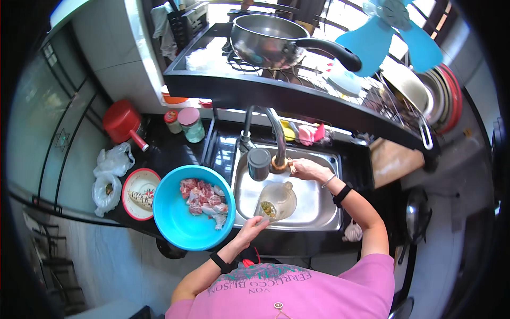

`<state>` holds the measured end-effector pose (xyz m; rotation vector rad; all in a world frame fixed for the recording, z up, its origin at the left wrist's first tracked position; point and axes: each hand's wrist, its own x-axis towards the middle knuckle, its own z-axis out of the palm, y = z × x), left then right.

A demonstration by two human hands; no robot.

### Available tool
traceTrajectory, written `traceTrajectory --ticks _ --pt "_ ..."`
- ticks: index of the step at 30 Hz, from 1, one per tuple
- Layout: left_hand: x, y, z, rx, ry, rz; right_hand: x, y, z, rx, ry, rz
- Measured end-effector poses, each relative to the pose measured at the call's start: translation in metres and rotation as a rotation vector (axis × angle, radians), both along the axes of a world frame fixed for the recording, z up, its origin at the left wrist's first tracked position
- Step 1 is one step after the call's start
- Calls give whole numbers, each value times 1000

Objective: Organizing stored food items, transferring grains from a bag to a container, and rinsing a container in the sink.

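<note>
My left hand (252, 231) grips the near edge of a translucent container (283, 201), which is tilted over the stainless steel sink (318, 215). Greenish-yellow bits show inside the container. At the faucet (279, 137), the fingers of my right hand (305, 169) close on a small tan part beside the brown collar of its spout. Left of the sink stands a light-blue plastic basin (171, 223) with pieces of raw meat (203, 197) in it. A red-rimmed bowl (137, 178) with a patterned inside is beside the basin.
Plastic bags (113, 159), a red saucepan (121, 121) and lidded jars (192, 125) stand on the left counter. A rack (255, 85) crosses above the faucet, bearing a large steel pot (267, 44). Garlic (353, 232) lies right of the sink; a wooden board (396, 163) is farther right.
</note>
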<state>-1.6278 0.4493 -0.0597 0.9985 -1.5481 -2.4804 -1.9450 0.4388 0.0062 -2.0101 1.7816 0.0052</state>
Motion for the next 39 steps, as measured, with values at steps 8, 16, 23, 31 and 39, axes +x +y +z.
traceTrajectory --ticks 8,16,23,31,39 --pt "-38 -5 -44 -112 -90 213 -15 -94 -66 -384 -348 372" --pt "-67 -6 -77 -306 -242 194 -24 -171 -164 -602 -321 370" --pt "-73 -5 -89 -176 -127 256 -16 -150 -165 -604 -251 403" --pt "-70 3 -84 -21 34 242 -15 -139 -160 -473 -584 311" --pt "-70 11 -73 -58 21 255 20 -122 -54 -311 -633 290"
